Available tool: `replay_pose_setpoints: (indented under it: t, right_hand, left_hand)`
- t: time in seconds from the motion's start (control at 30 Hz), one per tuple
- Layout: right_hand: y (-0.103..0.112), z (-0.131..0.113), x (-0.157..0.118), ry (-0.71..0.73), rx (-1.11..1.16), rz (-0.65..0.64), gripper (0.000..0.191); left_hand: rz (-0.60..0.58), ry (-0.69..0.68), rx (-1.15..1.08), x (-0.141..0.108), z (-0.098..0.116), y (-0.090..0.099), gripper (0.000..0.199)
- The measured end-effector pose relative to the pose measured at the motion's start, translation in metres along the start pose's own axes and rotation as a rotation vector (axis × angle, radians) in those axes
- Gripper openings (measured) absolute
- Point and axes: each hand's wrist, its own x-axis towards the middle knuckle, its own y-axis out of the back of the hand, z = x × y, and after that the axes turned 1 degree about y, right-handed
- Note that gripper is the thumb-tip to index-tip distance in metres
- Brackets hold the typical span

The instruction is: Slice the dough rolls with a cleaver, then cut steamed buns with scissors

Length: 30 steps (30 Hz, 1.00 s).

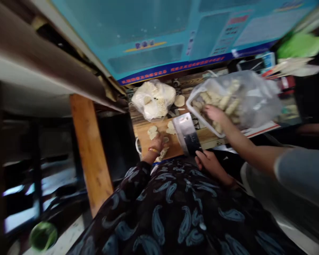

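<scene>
My right hand is closed round the handle of a cleaver. Its broad blade stands over the right end of a wooden cutting board. Down on the board is my left hand, among pale round slices of a food I cannot make out. Blur hides whether its fingers grip one. More pale slices lie between that hand and the blade. Some pale pieces are at the board's near edge.
A clear bag of pale food stands behind the board. On the right, another person's hand reaches into a plastic tub of pale, elongated pieces. A blue printed panel rises behind. A wooden post is at left.
</scene>
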Motion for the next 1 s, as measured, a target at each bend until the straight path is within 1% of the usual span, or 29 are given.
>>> replay_pose_setpoints:
  t: [0.07,0.13,0.27,0.33,0.43,0.5,0.57,0.63,0.7,0.8,0.83,0.93,1.0]
  right_hand:
    - [-0.001,-0.001,0.002,-0.006,0.010,0.008,0.046]
    - [-0.001,0.000,0.004,-0.011,0.025,0.025,0.044]
    - [0.000,0.002,0.003,-0.003,0.056,0.045,0.044]
    - [0.000,0.002,0.001,0.003,0.063,0.038,0.043]
    - [0.002,0.004,-0.003,0.017,0.056,0.010,0.044]
    - [0.002,0.007,-0.004,0.028,0.043,-0.006,0.044]
    - [0.001,0.010,-0.005,0.031,0.025,-0.011,0.045]
    - [-0.001,0.013,-0.004,0.032,0.007,-0.021,0.045]
    - [-0.003,0.015,-0.003,0.036,-0.005,-0.035,0.046]
    - [-0.005,0.015,-0.003,0.044,-0.013,-0.054,0.046]
    - [-0.006,0.015,-0.003,0.046,-0.015,-0.056,0.046]
    - [-0.006,0.013,-0.001,0.051,-0.021,-0.053,0.045]
    - [-0.006,0.010,0.000,0.054,-0.024,-0.044,0.044]
  left_hand:
    - [0.017,0.030,0.068,0.004,-0.001,-0.001,0.028]
    - [0.028,0.023,0.123,0.008,-0.003,-0.002,0.028]
    - [0.006,-0.076,0.287,0.007,-0.004,-0.003,0.025]
    - [-0.017,-0.103,0.324,0.004,-0.005,0.000,0.024]
    - [0.012,-0.036,0.333,0.002,-0.008,0.009,0.028]
    - [0.052,0.029,0.348,0.002,-0.011,0.018,0.036]
    - [0.061,0.067,0.357,0.002,-0.014,0.026,0.043]
    - [0.078,0.112,0.375,0.003,-0.016,0.032,0.046]
    - [0.121,0.166,0.394,0.002,-0.017,0.034,0.047]
    - [0.181,0.215,0.416,-0.003,-0.015,0.031,0.044]
    - [0.186,0.197,0.419,-0.005,-0.016,0.028,0.040]
    - [0.162,0.086,0.380,-0.009,-0.020,0.020,0.028]
    - [0.149,0.042,0.317,-0.008,-0.026,0.018,0.026]
